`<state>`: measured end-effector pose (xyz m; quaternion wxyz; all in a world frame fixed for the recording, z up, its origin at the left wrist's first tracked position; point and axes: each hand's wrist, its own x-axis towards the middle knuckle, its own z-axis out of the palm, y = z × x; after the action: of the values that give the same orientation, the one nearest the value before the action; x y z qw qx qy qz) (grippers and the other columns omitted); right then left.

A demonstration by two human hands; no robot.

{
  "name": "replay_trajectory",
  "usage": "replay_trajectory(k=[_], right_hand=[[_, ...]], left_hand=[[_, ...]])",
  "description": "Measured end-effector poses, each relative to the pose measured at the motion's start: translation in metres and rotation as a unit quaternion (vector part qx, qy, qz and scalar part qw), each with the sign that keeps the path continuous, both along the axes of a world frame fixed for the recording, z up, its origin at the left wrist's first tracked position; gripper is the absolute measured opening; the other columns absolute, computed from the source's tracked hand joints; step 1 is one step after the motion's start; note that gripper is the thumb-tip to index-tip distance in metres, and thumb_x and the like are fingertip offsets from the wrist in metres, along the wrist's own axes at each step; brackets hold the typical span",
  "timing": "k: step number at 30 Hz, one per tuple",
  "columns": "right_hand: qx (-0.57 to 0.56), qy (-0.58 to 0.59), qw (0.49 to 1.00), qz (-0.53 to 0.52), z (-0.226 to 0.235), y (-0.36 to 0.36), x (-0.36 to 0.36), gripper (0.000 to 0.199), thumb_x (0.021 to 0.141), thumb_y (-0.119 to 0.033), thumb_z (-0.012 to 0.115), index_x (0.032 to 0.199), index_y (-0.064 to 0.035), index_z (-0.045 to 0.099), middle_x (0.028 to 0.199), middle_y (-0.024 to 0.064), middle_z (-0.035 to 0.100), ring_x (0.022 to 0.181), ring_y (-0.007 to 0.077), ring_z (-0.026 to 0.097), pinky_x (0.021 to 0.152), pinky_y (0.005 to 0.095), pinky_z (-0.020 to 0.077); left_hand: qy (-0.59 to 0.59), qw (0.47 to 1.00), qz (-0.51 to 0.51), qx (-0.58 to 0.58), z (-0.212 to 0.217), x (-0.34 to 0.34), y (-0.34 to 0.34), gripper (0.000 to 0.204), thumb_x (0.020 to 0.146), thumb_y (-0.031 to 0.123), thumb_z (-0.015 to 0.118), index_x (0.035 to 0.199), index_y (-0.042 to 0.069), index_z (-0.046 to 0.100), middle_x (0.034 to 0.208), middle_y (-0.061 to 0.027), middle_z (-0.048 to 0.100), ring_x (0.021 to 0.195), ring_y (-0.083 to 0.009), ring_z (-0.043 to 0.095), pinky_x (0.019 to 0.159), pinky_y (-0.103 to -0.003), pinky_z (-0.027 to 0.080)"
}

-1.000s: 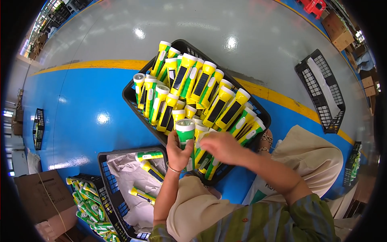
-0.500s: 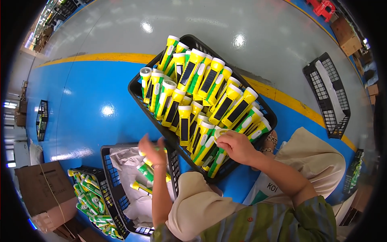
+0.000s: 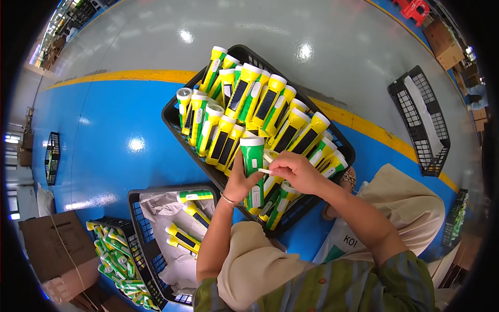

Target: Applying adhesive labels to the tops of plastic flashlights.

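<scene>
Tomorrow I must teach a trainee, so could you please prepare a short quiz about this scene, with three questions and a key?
1. What does the left hand hold?
A) A red stool
B) A green flashlight with a white head
C) A cardboard box

2. True or false: several flashlights lie in the paper-lined crate at the lower left.

3. Fill in: the right hand pinches a small strip coloured ____.

Key: 1. B; 2. True; 3. White

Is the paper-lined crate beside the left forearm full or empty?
Neither, partly filled: in the crate, a few flashlights lie on paper, much of it bare.
</scene>
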<state>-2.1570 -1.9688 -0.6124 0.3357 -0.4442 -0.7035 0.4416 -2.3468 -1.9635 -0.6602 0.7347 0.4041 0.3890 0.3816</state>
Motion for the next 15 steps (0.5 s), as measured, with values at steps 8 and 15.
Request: replay_trajectory(k=[8,15], right_hand=[[-0.024,-0.003,0.999,-0.034,-0.008,-0.010,0.005,0.003,0.080,-0.006,0.062,0.083,-0.0061,0.061,0.076,0.0052,0.056,0.072,0.0190,0.056,0.063,0.0293,0.0431],[0.003,-0.101,0.992,-0.077,0.008,-0.003,0.000,0.011,0.076,-0.012,0.068,0.082,-0.0056,0.062,0.073,0.0094,0.057,0.069,0.0241,0.057,0.060,0.0321,0.0442]], left_hand=[[0.228,0.940,-0.011,0.253,0.024,0.017,-0.016,0.084,0.073,0.004,0.060,0.138,-0.004,0.009,0.124,-0.0242,0.043,0.113,-0.0330,0.047,0.093,-0.035,0.038],[0.242,0.931,0.076,0.262,0.028,0.022,-0.029,0.053,0.085,0.006,0.052,0.131,-0.005,0.027,0.111,-0.0234,0.052,0.101,-0.0341,0.055,0.085,-0.036,0.043]])
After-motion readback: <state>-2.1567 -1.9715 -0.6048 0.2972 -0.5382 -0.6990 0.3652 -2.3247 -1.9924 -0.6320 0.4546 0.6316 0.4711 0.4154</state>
